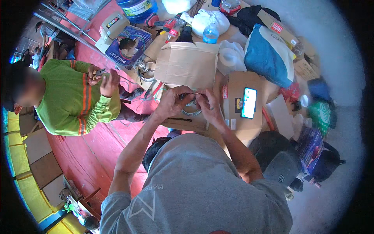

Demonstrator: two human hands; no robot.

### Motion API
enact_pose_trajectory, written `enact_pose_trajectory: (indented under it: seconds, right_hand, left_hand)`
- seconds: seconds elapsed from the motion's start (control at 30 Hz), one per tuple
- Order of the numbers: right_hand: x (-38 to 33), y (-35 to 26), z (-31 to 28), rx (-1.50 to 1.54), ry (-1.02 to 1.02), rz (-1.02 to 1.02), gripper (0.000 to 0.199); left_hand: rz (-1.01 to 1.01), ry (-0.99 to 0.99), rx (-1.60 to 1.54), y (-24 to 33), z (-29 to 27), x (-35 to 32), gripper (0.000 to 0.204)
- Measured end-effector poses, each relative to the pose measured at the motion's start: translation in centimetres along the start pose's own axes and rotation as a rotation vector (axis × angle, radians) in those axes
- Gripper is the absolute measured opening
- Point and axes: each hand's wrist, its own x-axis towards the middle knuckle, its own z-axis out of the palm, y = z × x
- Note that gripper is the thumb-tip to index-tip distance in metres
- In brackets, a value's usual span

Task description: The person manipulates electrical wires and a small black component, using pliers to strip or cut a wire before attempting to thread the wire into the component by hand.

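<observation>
My left hand (173,102) and my right hand (209,106) meet above the work table, both with fingertips pinched close together. Whatever small thing lies between them is too fine to name. Just beneath and between my hands shows part of a pale round ring (191,113), the rest covered by my fingers. A flat cardboard sheet (187,64) lies just beyond my hands. To the right of my right hand, a lit phone (248,102) rests on a cardboard box (230,109).
At left, a co-worker in a green sleeve (66,97) holds pliers (99,73). Far back are a red drill (170,24), a water jug (137,8) and a plastic bottle (210,34). A blue-and-white sack (269,54) lies at right, near a black chair (272,152).
</observation>
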Motion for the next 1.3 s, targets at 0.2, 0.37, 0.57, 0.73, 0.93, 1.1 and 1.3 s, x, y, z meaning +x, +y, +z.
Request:
enact_pose_trajectory:
  seconds: [0.2,0.37,0.57,0.73,0.93,1.1,1.3]
  right_hand:
    - [-0.5,0.0,1.2,-0.246,0.231,-0.252,0.014]
    - [-0.2,-0.6,0.5,-0.495,0.174,-0.389,0.020]
    - [0.8,-3.0,-2.4,-1.094,-0.084,-0.652,0.026]
    - [3.2,-4.7,-4.0,-1.063,-0.244,-0.651,0.031]
    - [5.8,-4.0,-6.1,-0.304,-0.584,0.522,0.021]
    - [3.3,2.8,-5.6,0.752,-0.619,0.931,0.025]
    - [0.4,4.4,-1.8,1.387,-0.515,0.790,0.021]
  left_hand:
    - [0.026,0.087,0.132,1.0,0.8,0.6,0.019]
    - [0.053,0.178,0.157,1.9,1.2,0.7,0.017]
    - [0.043,0.113,0.312,-1.0,0.7,1.5,0.022]
    - [0.062,-0.079,0.266,1.2,-0.2,1.2,0.020]
    - [0.221,-0.069,0.210,0.6,0.7,-0.4,0.021]
    - [0.141,-0.037,0.128,1.2,0.5,-1.4,0.027]
    - [0.272,0.154,0.141,-1.3,1.8,-2.0,0.028]
